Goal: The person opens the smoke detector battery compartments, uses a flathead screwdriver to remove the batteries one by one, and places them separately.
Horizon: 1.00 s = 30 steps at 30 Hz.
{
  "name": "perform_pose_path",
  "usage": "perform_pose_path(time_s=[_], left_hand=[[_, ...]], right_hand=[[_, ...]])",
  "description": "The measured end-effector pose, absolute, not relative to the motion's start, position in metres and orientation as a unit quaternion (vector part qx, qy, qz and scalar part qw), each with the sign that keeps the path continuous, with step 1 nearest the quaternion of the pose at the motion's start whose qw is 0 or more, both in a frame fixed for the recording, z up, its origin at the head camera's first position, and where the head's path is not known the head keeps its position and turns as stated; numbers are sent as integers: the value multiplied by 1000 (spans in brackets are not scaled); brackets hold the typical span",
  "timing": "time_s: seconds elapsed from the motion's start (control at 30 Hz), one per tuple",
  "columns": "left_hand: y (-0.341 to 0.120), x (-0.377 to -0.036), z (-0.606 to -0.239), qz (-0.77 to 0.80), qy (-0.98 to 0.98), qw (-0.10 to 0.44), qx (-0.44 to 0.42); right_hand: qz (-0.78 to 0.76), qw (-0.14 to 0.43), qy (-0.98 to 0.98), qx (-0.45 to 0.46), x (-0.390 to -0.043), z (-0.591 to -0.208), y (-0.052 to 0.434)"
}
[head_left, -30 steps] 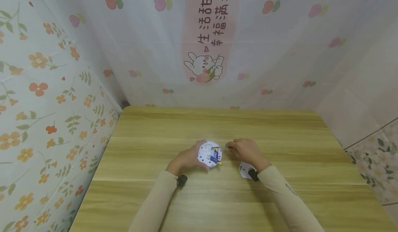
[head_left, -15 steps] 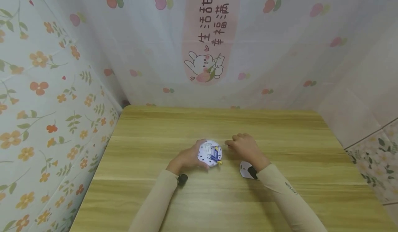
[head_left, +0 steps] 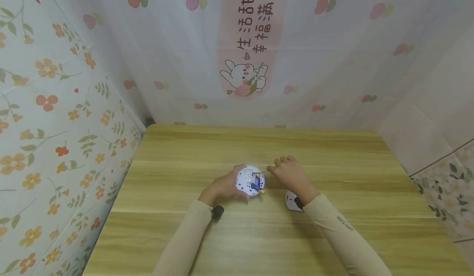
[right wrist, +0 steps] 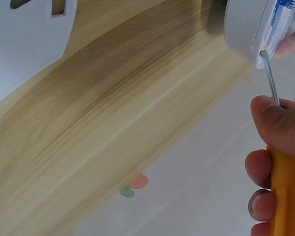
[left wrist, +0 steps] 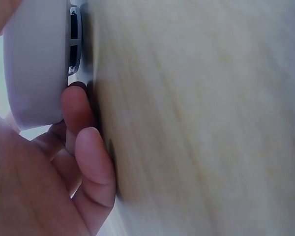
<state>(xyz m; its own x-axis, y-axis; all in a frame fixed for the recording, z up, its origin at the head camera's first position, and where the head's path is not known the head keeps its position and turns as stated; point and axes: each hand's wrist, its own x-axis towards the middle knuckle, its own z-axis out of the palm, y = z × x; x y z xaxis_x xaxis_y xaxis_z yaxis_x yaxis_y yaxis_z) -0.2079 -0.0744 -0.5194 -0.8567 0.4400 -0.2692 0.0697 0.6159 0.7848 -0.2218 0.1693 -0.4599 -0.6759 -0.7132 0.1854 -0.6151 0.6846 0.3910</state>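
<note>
We are gripping the round white device (head_left: pixel 250 181) with our left hand (head_left: pixel 222 187), fingers curled round its left rim, and holding it tilted up on its edge near the middle of the wooden table (head_left: pixel 333 152). Its open back is facing us, showing a blue battery (head_left: pixel 255 185) and a small yellow piece (head_left: pixel 261 192) at its lower right. In the left wrist view, our fingertips (left wrist: pixel 88 147) are pressing against the tabletop beside the device's white shell (left wrist: pixel 37 64).

Our right hand (head_left: pixel 290 174) is sitting just right of the device, fingers wrapped round a screwdriver with an orange handle (right wrist: pixel 285 196). In the right wrist view, its thin metal shaft (right wrist: pixel 270 81) is reaching up to the device's rim, with our thumb (right wrist: pixel 278 123) lying along it; the tip is touching the edge by the battery label.

1 flat white cover plate (head_left: pixel 290 201) is lying on the table under our right wrist, closer to the near edge, well apart from the device. Both arms are wearing beige sleeves (head_left: pixel 340 230).
</note>
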Motion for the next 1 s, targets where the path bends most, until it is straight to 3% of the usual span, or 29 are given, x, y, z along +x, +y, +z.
perform_pose_path(time_s=[0.33,0.57,1.0], left_hand=[[-75,-209,-520,408,873,216,160],[-74,-208,-519,409,872,227,147],[-74,-209,-517,412,869,228,150]], right_hand=[[-175,161,-895,378,-223,-463,163],[-112,153,-909,371,-228,-471,172],[5,56,-940,338,-235,-479,180]])
